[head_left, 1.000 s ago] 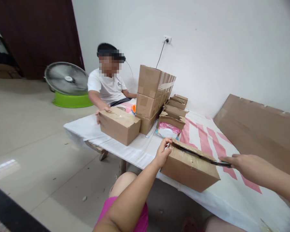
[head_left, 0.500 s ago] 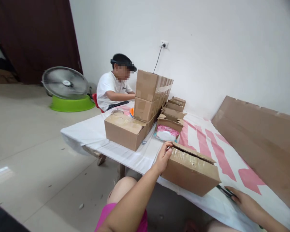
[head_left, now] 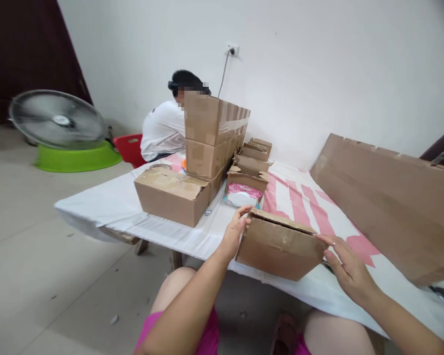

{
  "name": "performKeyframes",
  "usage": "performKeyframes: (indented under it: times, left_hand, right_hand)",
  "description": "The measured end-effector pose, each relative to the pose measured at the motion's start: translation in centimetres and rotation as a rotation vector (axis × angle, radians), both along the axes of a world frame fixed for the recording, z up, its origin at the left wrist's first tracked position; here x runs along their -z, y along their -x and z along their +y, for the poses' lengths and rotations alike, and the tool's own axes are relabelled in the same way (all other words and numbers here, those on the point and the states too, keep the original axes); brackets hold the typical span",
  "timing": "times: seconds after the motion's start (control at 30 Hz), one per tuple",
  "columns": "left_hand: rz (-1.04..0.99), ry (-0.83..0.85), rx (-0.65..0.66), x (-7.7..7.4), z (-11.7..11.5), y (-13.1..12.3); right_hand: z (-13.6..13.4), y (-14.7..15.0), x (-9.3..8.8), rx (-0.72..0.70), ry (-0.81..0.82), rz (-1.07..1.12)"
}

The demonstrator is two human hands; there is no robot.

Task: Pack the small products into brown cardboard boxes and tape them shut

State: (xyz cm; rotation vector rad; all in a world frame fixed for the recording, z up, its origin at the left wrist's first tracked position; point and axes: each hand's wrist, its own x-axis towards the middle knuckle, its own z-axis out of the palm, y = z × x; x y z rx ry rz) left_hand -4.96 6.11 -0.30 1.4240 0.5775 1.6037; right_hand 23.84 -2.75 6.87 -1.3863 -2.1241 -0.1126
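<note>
A small cardboard box (head_left: pixel 277 246) sits at the near edge of the table (head_left: pixel 107 207), held between both my hands. My left hand (head_left: pixel 235 230) grips its top left corner with bent fingers. My right hand (head_left: pixel 346 268) lies against its right end with the fingers stretched along the cardboard. The box's top flaps look closed. A dark tool's tip shows on the cloth just behind my right hand.
A closed box (head_left: pixel 172 195) and a stack of boxes (head_left: pixel 210 143) stand at the far left, open boxes (head_left: pixel 247 177) beside them. A seated person (head_left: pixel 163 128) works behind the stack. A big cardboard sheet (head_left: pixel 388 197) leans on the wall. A fan (head_left: pixel 57 121) is on the floor.
My right hand put the dark tool down on the cloth and came up to the box's right end. The other person set a box by the stack and bent behind it.
</note>
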Motion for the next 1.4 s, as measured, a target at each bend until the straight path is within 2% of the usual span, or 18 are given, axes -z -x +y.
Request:
performKeyframes:
  times: [0.1, 0.17, 0.27, 0.33, 0.47, 0.67, 0.77, 0.93, 1.03, 1.1, 1.3, 1.4]
  left_hand:
    - [0.012, 0.017, 0.11, -0.2, -0.1, 0.4]
    - [0.095, 0.004, 0.117, -0.2, -0.1, 0.7]
    - [0.289, -0.027, 0.104, -0.3, -0.1, 1.1]
    - [0.42, -0.015, 0.122, -0.5, 0.0, 1.3]
    - [0.568, 0.032, 0.146, -0.4, 0.2, 1.5]
    - [0.607, -0.019, 0.169, 0.2, 0.9, 1.8]
    - [0.595, -0.05, 0.173, 0.4, 1.1, 1.9]
    - [0.572, -0.074, 0.173, 0.8, 1.5, 1.9]
    - [0.547, -0.076, 0.18, 1.1, 1.6, 2.0]
    - [0.548, -0.069, 0.21, 1.2, 1.7, 2.1]
    - [0.603, -0.05, 0.394, 1.2, 1.7, 3.3]
    - [0.649, -0.059, 0.416, 1.2, 1.8, 3.4]
  right_hand:
    - [-1.0, 1.2, -0.3, -0.089, -0.006, 0.062]
    - [-1.6, 2.0, -0.5, -0.169, 0.032, 0.074]
    - [-2.0, 3.2, -0.7, -0.264, 0.106, -0.057]
    - [-2.0, 3.7, -0.6, -0.271, 0.118, -0.177]
    - [-1.4, 4.1, -0.5, -0.25, 0.115, -0.26]
    - [1.0, 4.4, -1.4, -0.222, 0.09, -0.151]
    - [3.0, 5.1, -1.6, -0.148, 0.2, -0.226]
    - [6.5, 6.3, -1.6, 0.104, 0.438, -0.475]
    - [7.9, 6.6, -1.8, 0.138, 0.536, -0.547]
    - [8.3, 6.7, -1.8, 0.149, 0.579, -0.56]
    - [8.0, 6.4, -1.6, 0.128, 0.467, -0.602]
    - [7.9, 6.3, -1.6, 0.122, 0.472, -0.563]
